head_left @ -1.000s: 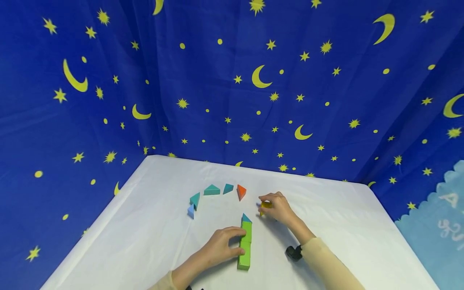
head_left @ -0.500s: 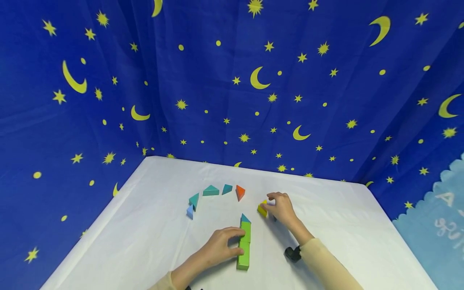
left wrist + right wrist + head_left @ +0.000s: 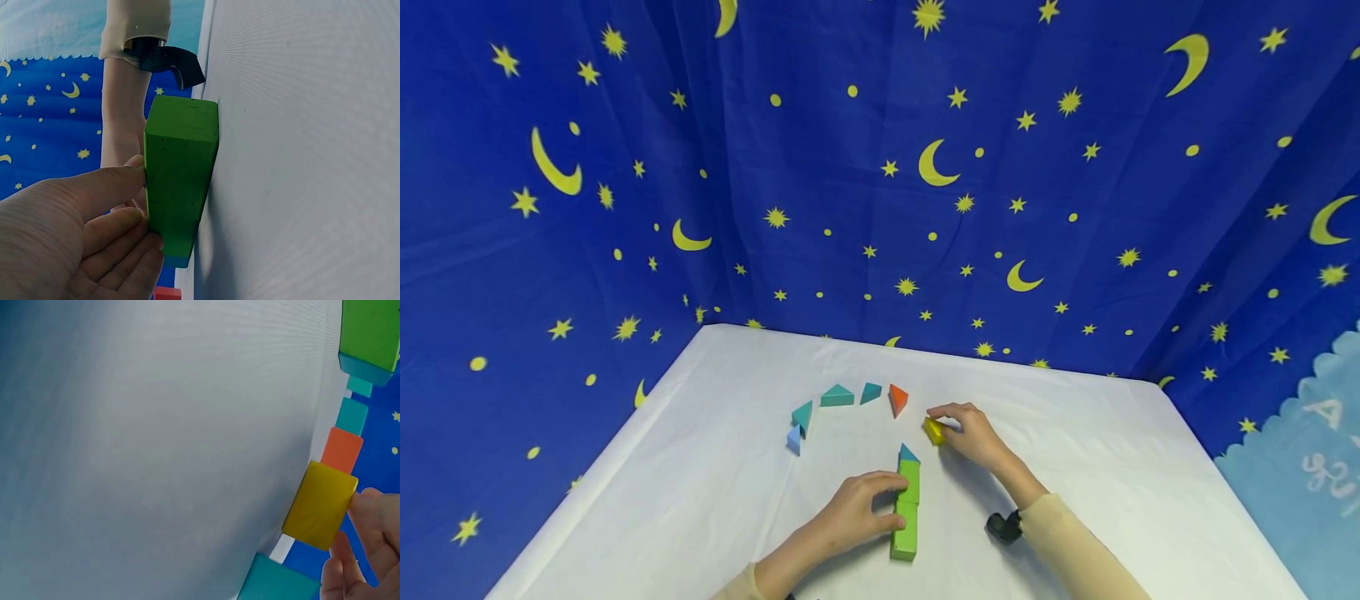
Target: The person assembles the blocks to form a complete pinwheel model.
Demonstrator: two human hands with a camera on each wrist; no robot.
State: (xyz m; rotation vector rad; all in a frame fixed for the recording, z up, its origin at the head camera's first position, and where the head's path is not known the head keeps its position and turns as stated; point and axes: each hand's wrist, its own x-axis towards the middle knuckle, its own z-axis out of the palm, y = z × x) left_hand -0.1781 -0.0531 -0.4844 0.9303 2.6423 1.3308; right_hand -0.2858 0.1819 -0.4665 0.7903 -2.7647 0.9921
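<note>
In the head view two green blocks (image 3: 908,482) lie end to end, with a blue triangular block (image 3: 908,453) at their far end. My left hand (image 3: 853,512) touches their left side with its thumb and fingertips; the left wrist view shows that hand (image 3: 94,244) against one side of the near green block (image 3: 178,187). Further right, my right hand (image 3: 976,435) holds a yellow block (image 3: 934,431) between thumb and fingers. Close up in the right wrist view, the right hand's fingertips (image 3: 357,503) meet one edge of the yellow block (image 3: 322,506).
An arc of small blocks lies beyond the hands: a light blue one (image 3: 793,440), teal ones (image 3: 837,396) and an orange-red triangle (image 3: 898,400). Near the right hand is a teal block (image 3: 278,579). A starry blue curtain (image 3: 850,183) hangs behind the white table (image 3: 737,375).
My right hand drew back from the yellow block with its index finger, then closed on it again. The block has turned and shifted slightly left. The left hand stays in place.
</note>
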